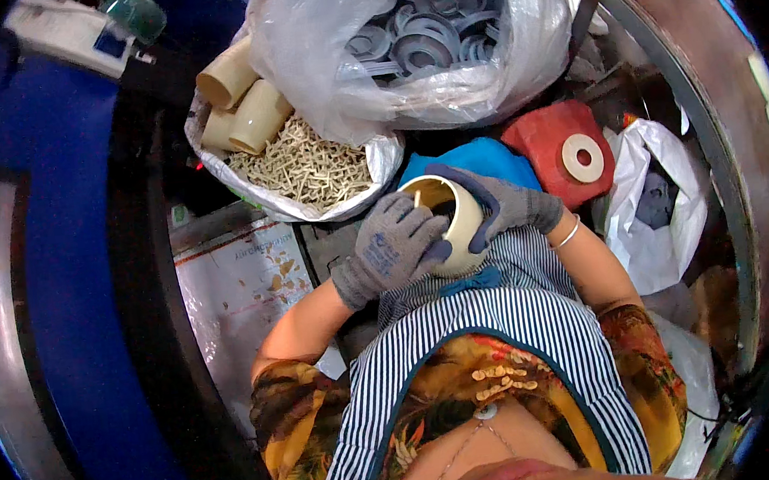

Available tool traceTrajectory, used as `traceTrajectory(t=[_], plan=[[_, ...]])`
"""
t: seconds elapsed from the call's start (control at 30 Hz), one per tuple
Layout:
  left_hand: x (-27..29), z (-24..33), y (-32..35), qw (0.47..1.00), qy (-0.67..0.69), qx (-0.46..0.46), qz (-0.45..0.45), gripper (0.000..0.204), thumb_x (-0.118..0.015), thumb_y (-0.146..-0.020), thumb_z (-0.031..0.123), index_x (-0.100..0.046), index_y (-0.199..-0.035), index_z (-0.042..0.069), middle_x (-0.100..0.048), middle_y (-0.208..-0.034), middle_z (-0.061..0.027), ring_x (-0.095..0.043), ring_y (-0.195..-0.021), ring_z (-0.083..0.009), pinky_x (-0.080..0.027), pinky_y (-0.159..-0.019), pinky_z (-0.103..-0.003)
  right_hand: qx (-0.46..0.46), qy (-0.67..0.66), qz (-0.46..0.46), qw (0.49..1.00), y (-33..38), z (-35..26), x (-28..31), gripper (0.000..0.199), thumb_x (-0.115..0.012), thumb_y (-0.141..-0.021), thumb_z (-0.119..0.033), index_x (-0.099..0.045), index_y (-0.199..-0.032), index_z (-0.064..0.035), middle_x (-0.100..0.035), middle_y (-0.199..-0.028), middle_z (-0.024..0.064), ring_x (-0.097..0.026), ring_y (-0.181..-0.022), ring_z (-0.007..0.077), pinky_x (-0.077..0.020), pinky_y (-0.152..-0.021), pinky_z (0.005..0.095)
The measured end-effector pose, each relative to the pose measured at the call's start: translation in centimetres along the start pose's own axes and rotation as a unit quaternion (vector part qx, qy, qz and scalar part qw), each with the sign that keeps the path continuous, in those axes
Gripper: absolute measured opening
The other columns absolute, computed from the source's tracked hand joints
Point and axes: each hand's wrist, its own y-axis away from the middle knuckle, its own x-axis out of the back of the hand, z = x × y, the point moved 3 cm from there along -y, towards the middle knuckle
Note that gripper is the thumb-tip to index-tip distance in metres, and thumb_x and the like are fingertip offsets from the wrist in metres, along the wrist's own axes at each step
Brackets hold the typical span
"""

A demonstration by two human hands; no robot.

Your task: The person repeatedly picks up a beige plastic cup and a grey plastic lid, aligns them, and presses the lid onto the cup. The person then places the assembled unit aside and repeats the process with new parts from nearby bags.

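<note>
Your left hand [391, 247] pinches a small cream peg at the mouth of the cream plastic cylinder [458, 224]; your right hand [509, 204] clasps its far wall, opening tilted up-left.

Cream cup [456, 220] base hidden behind left hand [394, 246]; grey discs [433, 12] blurred through bag

The hands [443, 226] work in a tight pocket over the lap. Just ahead, the sack of pegs [305, 169] and tubes [240, 102] blocks the left front; the clear bag of grey discs [426, 35] looms above it. A red block [559, 147] and white bag [651, 207] crowd the right. Some open room lies lower left, over the printed sheet [243, 298].
</note>
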Motion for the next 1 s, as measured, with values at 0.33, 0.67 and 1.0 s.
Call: traceTrajectory(t=[0.33,0.67,1.0], plan=[[1.7,0.3,-2.3,0.999,0.006,-0.038,-0.031,0.028,-0.070,-0.077,0.030,-0.062,-0.090,0.007,-0.057,-0.086,-0.0120,-0.055,-0.079,-0.0324,-0.045,-0.072,-0.043,0.046,0.081,0.048,0.994,1.0,-0.4,-0.1,0.123,-0.091,-0.059,-0.036,-0.018,-0.152,-0.0029,-0.035,-0.149,0.0175,-0.033,-0.138,0.0274,-0.0280,-0.114,0.0386],[6.8,-0.1,-3.7,0.976,-0.214,0.023,-0.044,0.027,-0.067,-0.086,0.033,-0.061,-0.077,0.008,-0.058,-0.081,-0.0102,-0.057,-0.080,-0.0318,-0.044,-0.073,-0.046,0.083,0.203,0.139,0.966,1.5,1.7,-1.0,0.123,-0.089,-0.054,-0.050,-0.026,-0.150,-0.0058,-0.039,-0.145,0.0215,-0.037,-0.136,0.0342,-0.0312,-0.112,0.0430],[-3.8,-9.3,0.1,0.875,0.415,0.226,0.102,0.068,-0.046,-0.097,0.046,-0.033,-0.147,0.001,-0.037,-0.151,-0.0162,-0.037,-0.136,-0.0313,-0.027,-0.114,-0.045,0.158,0.014,0.118,0.980,1.8,1.7,-1.8,0.113,-0.091,-0.061,-0.034,-0.029,-0.151,-0.0095,-0.036,-0.151,0.0152,-0.031,-0.140,0.0288,-0.0259,-0.115,0.0413]])
